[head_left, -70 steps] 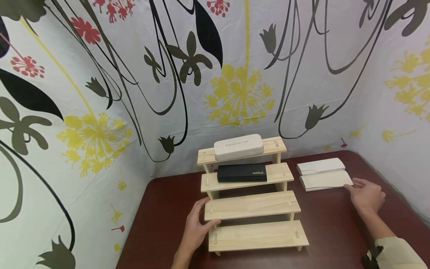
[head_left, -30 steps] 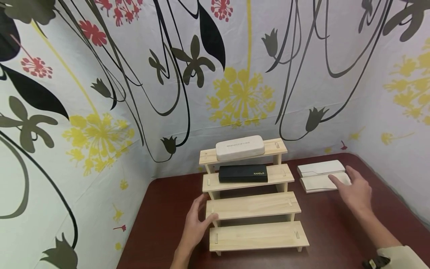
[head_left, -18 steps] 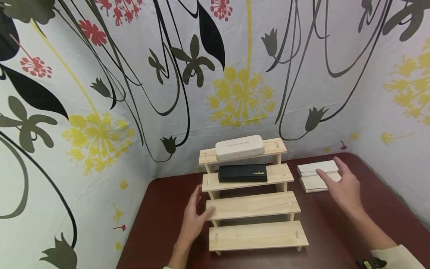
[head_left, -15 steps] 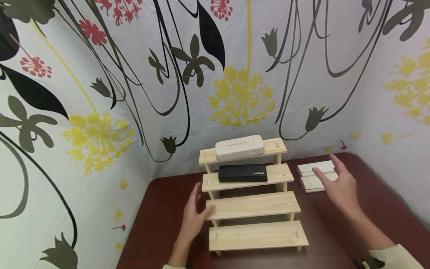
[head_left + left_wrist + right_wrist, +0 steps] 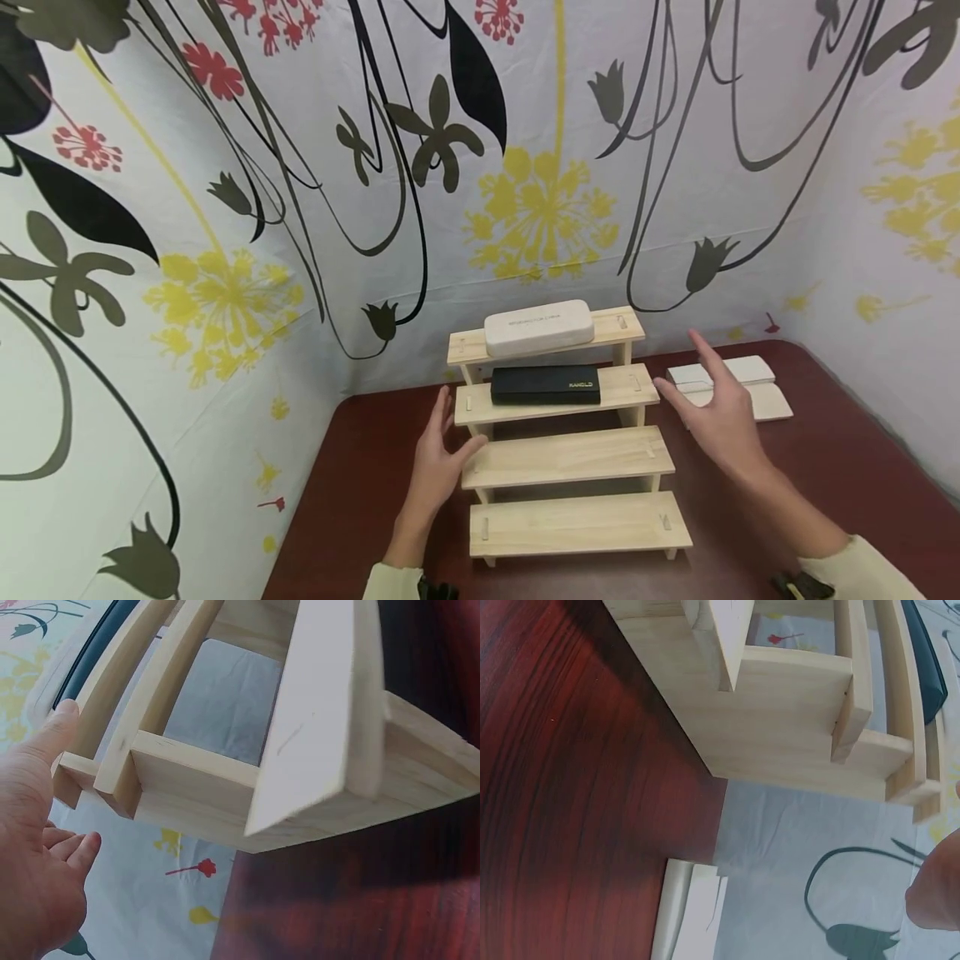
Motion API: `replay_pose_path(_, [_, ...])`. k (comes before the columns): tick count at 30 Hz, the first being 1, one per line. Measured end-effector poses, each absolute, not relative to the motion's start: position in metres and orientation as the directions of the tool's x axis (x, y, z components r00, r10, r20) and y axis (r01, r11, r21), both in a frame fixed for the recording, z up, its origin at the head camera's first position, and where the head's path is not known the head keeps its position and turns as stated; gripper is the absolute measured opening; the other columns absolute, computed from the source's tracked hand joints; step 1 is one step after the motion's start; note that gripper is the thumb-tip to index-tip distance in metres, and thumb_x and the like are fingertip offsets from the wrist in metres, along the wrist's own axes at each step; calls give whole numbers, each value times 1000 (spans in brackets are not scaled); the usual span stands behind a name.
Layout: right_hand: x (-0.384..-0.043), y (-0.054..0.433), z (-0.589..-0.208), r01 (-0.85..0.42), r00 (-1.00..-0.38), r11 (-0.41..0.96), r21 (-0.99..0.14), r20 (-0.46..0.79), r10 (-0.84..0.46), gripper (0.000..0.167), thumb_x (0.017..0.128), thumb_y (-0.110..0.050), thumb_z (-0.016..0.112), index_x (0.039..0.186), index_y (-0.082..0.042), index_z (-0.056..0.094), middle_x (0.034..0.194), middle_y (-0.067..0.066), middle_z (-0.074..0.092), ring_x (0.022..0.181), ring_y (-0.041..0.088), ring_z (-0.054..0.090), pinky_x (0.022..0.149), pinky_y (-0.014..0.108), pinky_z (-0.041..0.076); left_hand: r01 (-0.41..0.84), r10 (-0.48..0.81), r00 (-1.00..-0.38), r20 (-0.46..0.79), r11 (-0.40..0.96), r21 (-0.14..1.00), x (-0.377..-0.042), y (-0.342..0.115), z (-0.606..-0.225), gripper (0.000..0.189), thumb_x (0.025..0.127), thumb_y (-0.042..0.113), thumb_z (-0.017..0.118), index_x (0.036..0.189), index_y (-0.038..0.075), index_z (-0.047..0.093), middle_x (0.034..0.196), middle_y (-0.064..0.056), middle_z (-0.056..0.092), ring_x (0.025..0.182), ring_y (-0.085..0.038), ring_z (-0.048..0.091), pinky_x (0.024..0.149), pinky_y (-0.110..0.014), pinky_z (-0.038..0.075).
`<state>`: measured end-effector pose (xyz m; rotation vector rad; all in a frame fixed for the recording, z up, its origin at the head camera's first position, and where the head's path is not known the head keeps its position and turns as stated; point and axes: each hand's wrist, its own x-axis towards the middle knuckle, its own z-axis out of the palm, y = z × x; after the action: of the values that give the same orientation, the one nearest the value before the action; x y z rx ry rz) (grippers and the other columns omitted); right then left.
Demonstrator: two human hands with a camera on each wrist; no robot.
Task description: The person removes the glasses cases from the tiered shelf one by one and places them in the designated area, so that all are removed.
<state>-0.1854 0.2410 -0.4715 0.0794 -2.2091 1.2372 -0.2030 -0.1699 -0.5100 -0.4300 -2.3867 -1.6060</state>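
Note:
A pale wooden four-step rack [image 5: 567, 460] stands on the table. On its top step lies a white glasses case [image 5: 538, 327], and a black case [image 5: 545, 385] with gold lettering rests one step lower. My left hand [image 5: 437, 471] is at the rack's left side, fingers spread and fairly straight; contact is unclear. Beside the right end, apart from it in the head view, my right hand [image 5: 722, 421] hovers with thumb and fingers apart, holding nothing. Behind that hand, partly hidden, lies a white folded case or wallet [image 5: 768, 402]. The right wrist view shows only a bit of hand [image 5: 937, 889].
A dark red wooden table [image 5: 360, 492] carries everything. White fabric with flower prints [image 5: 300, 208] hangs close behind the table and along both sides. The rack's two lower steps [image 5: 577, 525] hold nothing.
My right hand has left the white folded case and moved left toward the rack. My left hand has slid upward along the rack's left side. The cases have stayed in place.

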Motion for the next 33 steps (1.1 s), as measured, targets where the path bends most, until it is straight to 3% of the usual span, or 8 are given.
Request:
replay_pose_path(6, [-188,228,-474,-428,-784,596,-679,607,129,96,85,-11,91,166,-19,40,161,18,48,142,49,48,116,45,41,367,116,-930,349,371,853,-210,-165,-507,106,92,35,87,171,16,19,173,-6,27,156,-28,32,126,-51,28])
replay_pose_path(9, [-189,222,-474,-453,-778,606,-654,622,90,95,83,-11,92,164,-16,43,158,19,52,137,45,53,106,31,43,367,114,-930,351,382,848,-212,-162,-506,104,93,29,87,171,13,20,172,-8,30,156,-29,31,125,-55,28])
replay_pose_path(15, [-191,210,-473,-503,-751,628,-594,660,23,89,80,-9,94,158,-5,50,149,23,59,129,44,60,100,10,36,352,106,-935,339,400,846,-214,-157,-504,102,93,28,87,171,14,22,169,-8,36,156,-22,31,126,-52,29])
replay_pose_path(18, [-191,206,-472,-509,-742,637,-579,670,16,85,80,-10,95,155,-4,54,143,21,64,100,34,67,87,14,41,345,95,-937,336,399,849,-214,-156,-503,103,92,34,87,170,14,23,169,-10,36,156,-22,32,126,-52,28])
replay_pose_path(21, [-192,203,-471,-511,-735,640,-574,678,21,82,80,-10,94,153,-4,56,138,19,66,75,22,53,74,19,38,351,88,-934,345,393,850,-214,-155,-502,102,92,38,86,170,13,25,169,-13,36,156,-26,31,126,-55,28])
replay_pose_path(23, [-192,201,-471,-510,-730,641,-573,683,31,80,80,-8,94,151,-3,57,136,19,67,76,22,54,74,18,38,351,80,-934,349,391,851,-215,-154,-502,101,92,38,86,169,13,26,170,-13,35,157,-28,30,126,-57,27])
replay_pose_path(29, [-192,195,-473,-523,-734,625,-579,679,13,73,82,-8,93,146,0,60,141,20,66,113,37,68,83,13,44,359,69,-930,360,377,854,-215,-153,-501,98,92,34,87,168,15,29,169,-11,36,157,-28,30,126,-58,26])
replay_pose_path(33, [-194,191,-473,-530,-745,624,-574,667,-18,73,83,-11,92,148,-2,59,141,19,65,84,28,69,69,20,46,369,72,-926,369,369,853,-215,-153,-501,96,92,33,88,168,16,31,169,-10,37,156,-28,32,125,-59,27])
